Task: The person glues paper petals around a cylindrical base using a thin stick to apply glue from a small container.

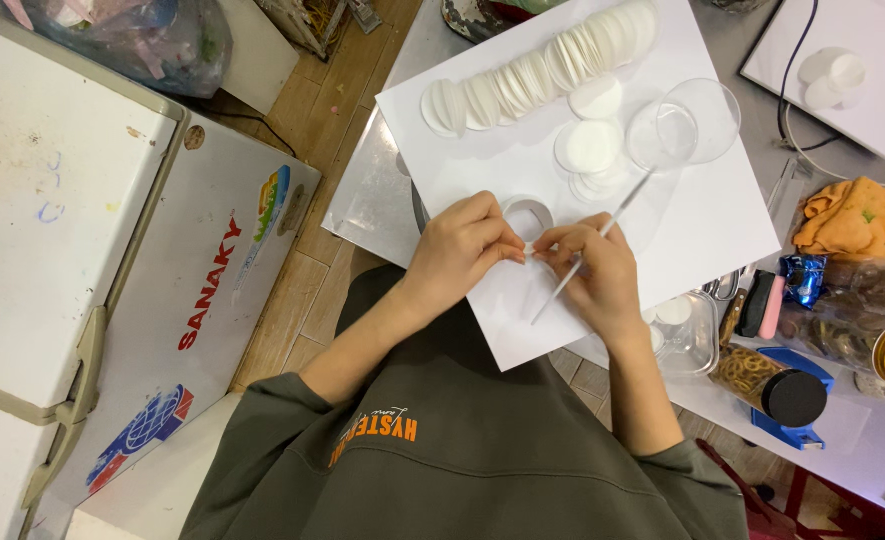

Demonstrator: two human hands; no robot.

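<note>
While my two hands meet over the near half of the white board [702, 240] that lies on the tabletop [372, 200], I have a small white paper disc [528, 249] pinched between them, just below the round paper ring [528, 212] lying flat on the board. My left hand [459, 252] is curled over, thumb and forefinger closed on the disc's left edge. My right hand [596, 275] grips its right edge with the fingertips and also carries a thin clear stick [590, 246], which slants up toward the clear plastic cup [684, 128] lying on its side near the board's far right corner.

The disc looks feather-light, thin and limp; I judge it would crease or tear if squeezed hard, so the rim is where to hold it, lightly, with fingertips only. The stick looks stiff and smooth, likely to slip if my grip loosens.

Along the board's far edge a row of folded white discs [532, 75] stands fanned, and flat discs [590, 147] are stacked beside the cup. Jars [777, 385] and an orange cloth [852, 220] crowd the tabletop's right edge.
</note>
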